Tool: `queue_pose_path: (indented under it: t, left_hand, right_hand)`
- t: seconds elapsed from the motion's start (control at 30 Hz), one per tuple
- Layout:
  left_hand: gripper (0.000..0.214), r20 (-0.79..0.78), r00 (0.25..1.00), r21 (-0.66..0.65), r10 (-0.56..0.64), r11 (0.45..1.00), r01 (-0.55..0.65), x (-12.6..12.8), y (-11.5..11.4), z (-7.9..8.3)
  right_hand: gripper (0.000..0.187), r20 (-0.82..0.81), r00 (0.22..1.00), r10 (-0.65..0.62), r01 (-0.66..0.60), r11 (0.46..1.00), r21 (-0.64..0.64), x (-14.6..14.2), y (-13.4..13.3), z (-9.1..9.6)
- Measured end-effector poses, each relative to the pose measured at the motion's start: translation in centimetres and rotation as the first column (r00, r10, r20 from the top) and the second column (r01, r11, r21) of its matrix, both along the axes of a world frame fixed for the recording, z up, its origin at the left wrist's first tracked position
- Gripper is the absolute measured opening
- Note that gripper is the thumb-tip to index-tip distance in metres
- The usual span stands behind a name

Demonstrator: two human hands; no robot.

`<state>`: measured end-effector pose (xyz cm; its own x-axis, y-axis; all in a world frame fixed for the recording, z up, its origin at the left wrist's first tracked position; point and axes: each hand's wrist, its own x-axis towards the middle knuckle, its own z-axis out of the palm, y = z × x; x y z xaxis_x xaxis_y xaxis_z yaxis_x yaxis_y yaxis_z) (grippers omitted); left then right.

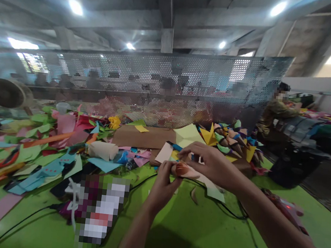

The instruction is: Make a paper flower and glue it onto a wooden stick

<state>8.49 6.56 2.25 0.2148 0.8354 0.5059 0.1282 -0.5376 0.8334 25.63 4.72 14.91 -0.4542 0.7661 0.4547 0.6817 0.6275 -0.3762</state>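
Observation:
In the middle of the head view, my left hand (167, 182) is closed on a small peach-coloured piece (188, 171) with an orange-brown patch, pinched between thumb and fingers. My right hand (208, 164) comes over it from the right, fingers bent and thumb against the piece. What its fingertips pinch is too small to make out. Just behind the fingers is a blue stick-like thing (176, 146) with a dark end; whether it is held or lying there I cannot tell. Pale sheets (214, 190) lie beneath both hands on the green table (201, 231).
Coloured scraps (45, 154) heap on the left, with orange-handled scissors (8, 160). A phone-like, blurred object (104, 214) and a white cable (74, 205) lie nearer. Peach cone-shaped pieces (234, 137) pile at right. Behind stands a perforated metal screen (146, 86); a person (274, 110) sits far right.

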Motion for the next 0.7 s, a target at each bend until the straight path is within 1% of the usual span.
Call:
queue_pose_path:
  t: [0.1,0.17,0.27,0.37,0.47,0.6,0.7]
  left_hand:
    - [0.029,-0.010,0.995,0.009,0.097,0.995,-0.097,-0.1,0.4,-0.1]
    - [0.029,-0.057,0.985,0.018,0.161,0.987,-0.160,-0.1,0.3,0.1]
    - [0.028,-0.143,0.954,0.076,0.263,0.964,-0.255,0.0,0.1,0.4]
    - [0.022,-0.188,0.930,0.089,0.316,0.948,-0.304,0.0,0.0,0.5]
    - [0.018,-0.154,0.950,0.056,0.272,0.962,-0.266,0.1,0.1,0.3]
    - [0.023,-0.116,0.977,0.036,0.176,0.984,-0.173,0.1,0.0,0.1]
    - [0.025,-0.113,0.988,0.017,0.102,0.995,-0.101,0.1,-0.3,0.3]
  right_hand:
    - [0.017,-0.102,0.994,-0.024,0.027,0.999,0.024,0.4,-0.4,-0.4]
    - [0.016,-0.104,0.994,-0.021,0.024,0.999,0.029,0.4,-0.9,-1.0]
    - [0.017,-0.114,0.993,0.007,-0.003,1.000,0.029,0.2,-1.5,-2.0]
    - [0.021,-0.165,0.986,0.027,-0.025,1.000,0.012,0.0,-2.1,-2.5]
    - [0.018,-0.174,0.984,0.027,-0.027,1.000,0.001,-0.1,-2.6,-2.6]
    - [0.010,-0.147,0.989,-0.013,0.018,0.999,0.029,-0.2,-2.8,-2.8]
    - [0.013,-0.138,0.990,-0.025,0.029,0.999,0.028,-0.1,-2.7,-3.0]
